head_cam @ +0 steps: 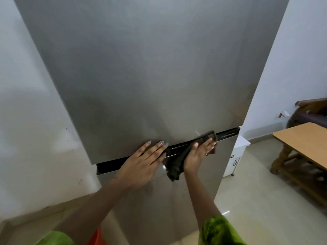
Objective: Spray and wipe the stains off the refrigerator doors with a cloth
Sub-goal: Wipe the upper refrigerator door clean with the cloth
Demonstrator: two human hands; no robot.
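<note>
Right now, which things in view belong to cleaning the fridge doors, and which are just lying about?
Job: upper door, lower door, dark cloth pressed under the right hand, left hand flat on the upper door. No spray bottle in view.
Lying about: wooden table, white cabinet, wooden seat by the wall.

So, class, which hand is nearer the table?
Right. The right hand presses the cloth on the fridge, left of the table; the left hand lies flat on the fridge, farther left.
</note>
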